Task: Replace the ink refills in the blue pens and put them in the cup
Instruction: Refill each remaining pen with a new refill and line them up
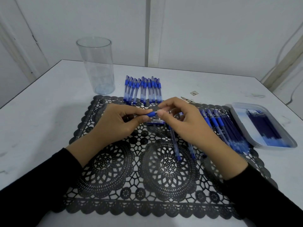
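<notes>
- Where the black sleeves (41, 185) come in at the near edge, they lie over a black lace mat (131, 177) spread on the white tabletop (49, 112).
- Above the middle of the mat, the left hand (113, 122) and the right hand (188, 122) meet on one blue pen (151, 114), held crosswise and clear of the mat.
- The left hand's fingers are curled, with thumb and forefinger pinching the pen at its blue rubber grip.
- The right hand's thumb and first fingers pinch the tip end of the same pen, just beside the left fingertips; its other fingers are loosely bent.
- Under the right palm, two loose pens (176, 146) lie on the mat, pointing toward the person.
- Directly below the held pen, a short clear piece (155, 122) with blue on it rests on the mat (cap or barrel, I cannot tell).
- To the right, a heap of pens (219, 126) lies slanted on the mat's right edge, partly hidden by the right hand.
- Just beside that heap, a shallow grey tray (236, 112) sits on the tabletop with a bundle of dark blue refills (262, 125) in it.
- Beyond the hands, a row of pens (142, 89) lies side by side, the near ends overlapping the mat's far edge.
- Left of that row, a tall clear cup (96, 66) stands upright on the tabletop, off the mat and well apart from the held pen.
- A small scrap (194, 93) lies on the tabletop right of the row.
</notes>
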`<state>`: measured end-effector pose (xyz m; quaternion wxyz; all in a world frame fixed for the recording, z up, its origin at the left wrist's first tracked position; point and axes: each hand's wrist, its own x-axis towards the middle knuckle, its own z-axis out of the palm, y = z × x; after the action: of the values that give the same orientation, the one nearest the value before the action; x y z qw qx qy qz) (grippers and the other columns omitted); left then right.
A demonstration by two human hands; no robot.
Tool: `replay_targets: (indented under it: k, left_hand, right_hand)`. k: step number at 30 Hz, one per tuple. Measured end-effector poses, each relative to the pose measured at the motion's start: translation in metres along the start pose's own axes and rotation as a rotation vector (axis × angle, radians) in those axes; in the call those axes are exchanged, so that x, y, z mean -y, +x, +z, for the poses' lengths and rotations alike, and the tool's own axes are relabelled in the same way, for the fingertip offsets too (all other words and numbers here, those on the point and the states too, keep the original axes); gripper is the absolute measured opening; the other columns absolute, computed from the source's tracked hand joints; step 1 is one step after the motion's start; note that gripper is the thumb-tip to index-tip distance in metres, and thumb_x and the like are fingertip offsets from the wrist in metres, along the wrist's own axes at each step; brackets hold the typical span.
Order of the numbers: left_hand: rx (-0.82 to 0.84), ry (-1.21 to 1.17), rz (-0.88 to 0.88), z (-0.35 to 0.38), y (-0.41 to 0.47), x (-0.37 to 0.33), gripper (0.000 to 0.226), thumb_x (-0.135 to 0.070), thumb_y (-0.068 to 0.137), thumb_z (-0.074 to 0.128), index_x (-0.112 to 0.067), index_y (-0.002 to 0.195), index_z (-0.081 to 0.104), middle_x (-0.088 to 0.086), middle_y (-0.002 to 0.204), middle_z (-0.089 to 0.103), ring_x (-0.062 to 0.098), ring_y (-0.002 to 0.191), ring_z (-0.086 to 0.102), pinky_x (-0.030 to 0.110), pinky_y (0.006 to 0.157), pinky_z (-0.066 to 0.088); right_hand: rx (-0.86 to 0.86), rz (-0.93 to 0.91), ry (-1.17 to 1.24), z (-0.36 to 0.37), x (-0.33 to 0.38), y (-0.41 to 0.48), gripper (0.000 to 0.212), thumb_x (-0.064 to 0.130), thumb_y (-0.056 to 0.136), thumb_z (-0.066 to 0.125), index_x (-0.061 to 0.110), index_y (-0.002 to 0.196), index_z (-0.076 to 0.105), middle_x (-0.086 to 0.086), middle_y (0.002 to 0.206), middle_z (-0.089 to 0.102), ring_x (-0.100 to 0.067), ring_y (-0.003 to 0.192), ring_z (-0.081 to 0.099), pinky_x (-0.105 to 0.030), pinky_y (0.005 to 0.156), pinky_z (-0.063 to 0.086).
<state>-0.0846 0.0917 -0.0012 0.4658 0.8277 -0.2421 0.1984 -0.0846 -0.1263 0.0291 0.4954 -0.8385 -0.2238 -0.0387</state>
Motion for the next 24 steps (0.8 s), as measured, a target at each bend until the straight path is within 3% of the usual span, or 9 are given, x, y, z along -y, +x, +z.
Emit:
replay_targets:
  k: [2, 5, 9, 12, 17, 21, 24]
  left_hand:
    - [0.009, 0.009, 0.011, 0.0, 0.0, 0.001, 0.026, -0.026, 0.085, 0.075, -0.032, 0.111, 0.071, -0.003, 0.08, 0.077, 0.032, 0.058, 0.066, 0.05, 0.051, 0.052]
    - [0.002, 0.019, 0.018, 0.0, 0.0, 0.002, 0.029, -0.022, 0.084, 0.075, -0.027, 0.112, 0.07, -0.003, 0.081, 0.077, 0.03, 0.056, 0.066, 0.048, 0.05, 0.051]
    - [0.012, 0.029, 0.022, 0.0, 0.0, 0.002, 0.029, -0.023, 0.084, 0.074, -0.027, 0.112, 0.07, -0.002, 0.079, 0.077, 0.029, 0.055, 0.065, 0.047, 0.05, 0.051]
    - [0.005, 0.034, 0.011, 0.0, 0.0, 0.001, 0.028, -0.024, 0.083, 0.074, -0.029, 0.111, 0.07, -0.002, 0.077, 0.077, 0.028, 0.053, 0.063, 0.046, 0.05, 0.049]
    - [0.01, 0.038, 0.004, -0.001, 0.0, 0.0, 0.028, -0.028, 0.082, 0.073, -0.03, 0.11, 0.07, -0.007, 0.078, 0.076, 0.026, 0.054, 0.064, 0.044, 0.053, 0.051]
    - [0.001, 0.046, -0.047, -0.003, 0.0, 0.004, 0.029, -0.02, 0.083, 0.075, -0.026, 0.111, 0.071, -0.014, 0.084, 0.075, 0.012, 0.066, 0.069, 0.028, 0.061, 0.057]
    - [-0.008, 0.062, -0.087, -0.007, 0.0, 0.006, 0.028, -0.023, 0.083, 0.074, -0.022, 0.111, 0.073, -0.015, 0.088, 0.074, 0.004, 0.071, 0.07, 0.022, 0.068, 0.058]
  right_hand:
    - [0.007, -0.001, -0.004, 0.0, -0.001, 0.0, 0.009, 0.02, 0.093, 0.064, 0.023, 0.101, 0.068, 0.019, 0.081, 0.06, 0.002, 0.069, 0.051, -0.008, 0.062, 0.038]
    - [0.025, 0.018, 0.02, -0.001, -0.002, 0.001, 0.017, 0.02, 0.091, 0.066, 0.029, 0.106, 0.067, 0.019, 0.096, 0.064, 0.002, 0.073, 0.051, -0.008, 0.062, 0.039]
    - [0.007, 0.013, -0.006, -0.001, -0.002, 0.0, 0.011, 0.019, 0.092, 0.064, 0.026, 0.1, 0.069, 0.018, 0.085, 0.061, -0.001, 0.071, 0.05, -0.009, 0.06, 0.038]
    - [0.012, 0.011, 0.005, -0.001, -0.002, 0.001, 0.015, 0.017, 0.091, 0.065, 0.027, 0.102, 0.067, 0.019, 0.091, 0.063, -0.001, 0.072, 0.051, -0.01, 0.061, 0.039]
    - [-0.008, 0.015, -0.004, -0.001, -0.004, 0.001, 0.007, 0.018, 0.092, 0.065, 0.021, 0.095, 0.07, 0.028, 0.067, 0.054, 0.003, 0.059, 0.047, -0.008, 0.055, 0.037]
    - [-0.075, 0.051, 0.052, -0.006, -0.01, 0.003, 0.008, 0.016, 0.09, 0.068, 0.022, 0.094, 0.071, 0.022, 0.075, 0.06, -0.006, 0.069, 0.052, -0.023, 0.064, 0.051]
    - [-0.042, 0.041, -0.045, -0.005, -0.012, 0.0, 0.008, 0.014, 0.087, 0.071, 0.021, 0.09, 0.069, 0.019, 0.075, 0.061, -0.005, 0.065, 0.05, -0.015, 0.062, 0.047]
